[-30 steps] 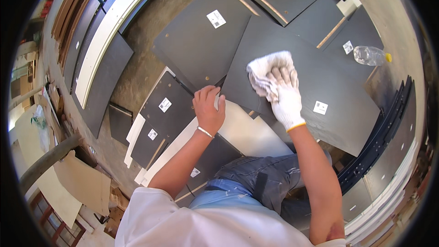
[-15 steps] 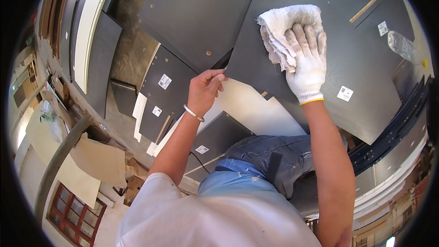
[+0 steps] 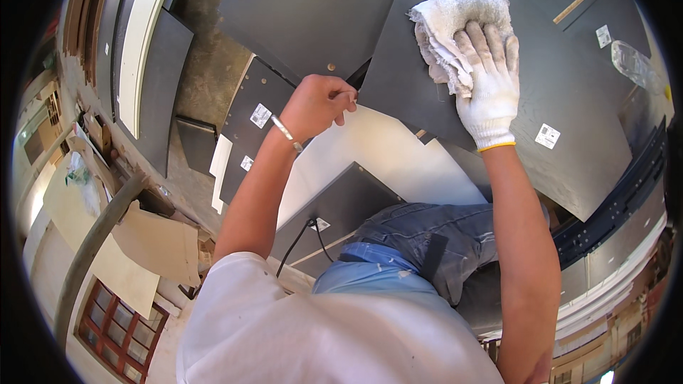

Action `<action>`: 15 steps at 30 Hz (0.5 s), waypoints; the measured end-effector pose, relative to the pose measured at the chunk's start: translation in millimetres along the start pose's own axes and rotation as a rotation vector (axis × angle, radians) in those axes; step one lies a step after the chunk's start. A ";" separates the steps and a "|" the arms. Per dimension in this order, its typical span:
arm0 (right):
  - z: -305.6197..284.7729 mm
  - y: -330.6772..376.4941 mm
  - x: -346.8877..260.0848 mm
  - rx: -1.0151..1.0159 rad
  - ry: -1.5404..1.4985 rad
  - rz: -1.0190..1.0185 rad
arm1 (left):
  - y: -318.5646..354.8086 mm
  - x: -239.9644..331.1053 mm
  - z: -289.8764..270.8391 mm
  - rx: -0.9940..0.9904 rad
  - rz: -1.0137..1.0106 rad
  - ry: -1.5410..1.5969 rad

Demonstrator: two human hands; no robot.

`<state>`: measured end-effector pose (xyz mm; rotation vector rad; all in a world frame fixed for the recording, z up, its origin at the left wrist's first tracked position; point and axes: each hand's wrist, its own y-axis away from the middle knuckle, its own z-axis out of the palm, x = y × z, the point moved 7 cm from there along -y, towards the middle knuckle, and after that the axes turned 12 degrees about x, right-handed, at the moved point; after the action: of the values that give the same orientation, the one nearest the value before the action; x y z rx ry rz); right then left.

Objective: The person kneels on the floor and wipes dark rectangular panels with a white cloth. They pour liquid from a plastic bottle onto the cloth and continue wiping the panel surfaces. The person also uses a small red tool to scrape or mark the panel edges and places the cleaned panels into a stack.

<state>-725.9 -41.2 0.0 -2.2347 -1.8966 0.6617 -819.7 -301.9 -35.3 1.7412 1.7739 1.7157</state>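
My right hand (image 3: pixel 489 85), in a white knitted glove with soiled fingertips, lies on a folded white towel (image 3: pixel 462 11). The towel rests on a large dark grey panel (image 3: pixel 491 121). My bare left hand (image 3: pixel 321 105), with a silver bangle at the wrist, is closed with its fingers curled beside that panel's left corner. Whatever the fingers pinch, if anything, is hidden. A second dark panel (image 3: pixel 306 14) with small round holes lies to the left of the first. Below my left hand shows a pale white surface (image 3: pixel 405 160).
A white label (image 3: pixel 547 136) sticks to the big panel. A clear plastic bottle (image 3: pixel 635 65) lies at the right. Long boards (image 3: pixel 149 35) lean at the far left, near a curved pole (image 3: pixel 96 252). A black cable (image 3: pixel 292 242) hangs by my waist.
My left hand has turned and its fingers have curled in more, with the forearm shifting left. My right hand and the towel keep nearly the same place on the panel. The whole view has shifted slightly.
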 end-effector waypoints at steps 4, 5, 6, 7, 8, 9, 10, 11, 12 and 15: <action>0.2 0.3 0.1 0.015 0.011 -0.007 | -4.2 2.6 -0.8 -0.042 0.004 -0.008; 0.3 0.4 0.6 0.019 0.009 -0.003 | -4.7 0.8 -1.3 -0.054 -0.025 -0.003; -0.1 0.6 0.5 0.025 0.006 -0.006 | -5.3 1.8 -1.3 -0.068 -0.014 0.004; -0.4 0.8 0.6 0.032 0.002 -0.006 | -5.9 1.7 -2.4 -0.072 -0.016 0.003; -1.1 1.1 0.7 0.039 -0.002 -0.007 | -6.3 2.2 -2.6 -0.078 -0.013 0.013; -1.3 1.3 0.5 0.041 -0.003 -0.009 | -6.5 1.9 -3.5 -0.078 -0.017 0.002; -1.7 1.5 0.5 0.043 -0.004 -0.010 | -6.6 2.3 -3.6 -0.083 -0.015 0.000; -2.2 1.4 0.4 0.046 -0.004 -0.010 | -6.9 3.6 -3.6 -0.087 -0.005 0.007; -2.0 1.3 0.4 0.041 0.003 -0.010 | -7.1 3.6 -3.7 -0.085 -0.009 -0.003; -1.4 0.8 -0.1 0.021 0.022 -0.014 | -6.7 5.6 -2.8 -0.083 -0.006 -0.006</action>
<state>-724.6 -41.2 1.0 -2.2054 -1.8842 0.6497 -827.7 -297.3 -36.0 1.7043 1.6789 1.7534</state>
